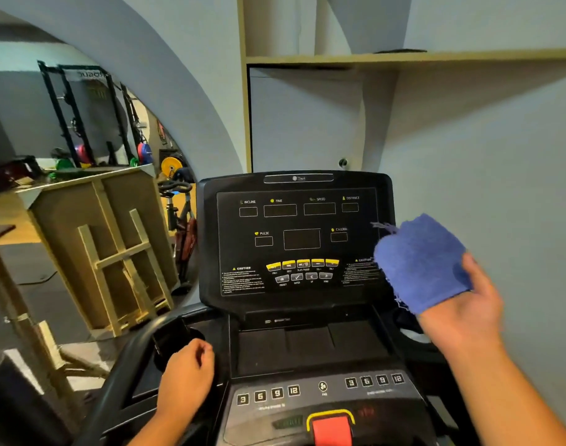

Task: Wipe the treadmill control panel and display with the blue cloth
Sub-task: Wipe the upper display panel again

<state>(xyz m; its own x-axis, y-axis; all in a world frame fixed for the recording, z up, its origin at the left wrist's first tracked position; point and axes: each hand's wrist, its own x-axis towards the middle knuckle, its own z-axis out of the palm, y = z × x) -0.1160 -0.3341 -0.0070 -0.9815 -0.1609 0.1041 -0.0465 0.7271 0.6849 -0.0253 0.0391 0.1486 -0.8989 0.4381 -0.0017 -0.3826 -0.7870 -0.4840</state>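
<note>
The black treadmill display [294,239] stands upright ahead of me, with dark readout windows and a row of yellow buttons [302,264]. Below it lies the control panel [323,389] with numbered keys and a red stop button [331,428]. My right hand [461,304] holds the blue cloth [420,262] bunched over its fingers, at the display's right edge. My left hand [186,378] is curled on the left side of the console, near the black handrail [120,365] and a cup holder.
A wooden crate [104,246] leans at the left. A wooden stand [24,320] is closer at the far left. A mirror [66,117] reflects a rack and weight plates. A grey wall [500,172] and a shelf [404,57] rise behind the treadmill.
</note>
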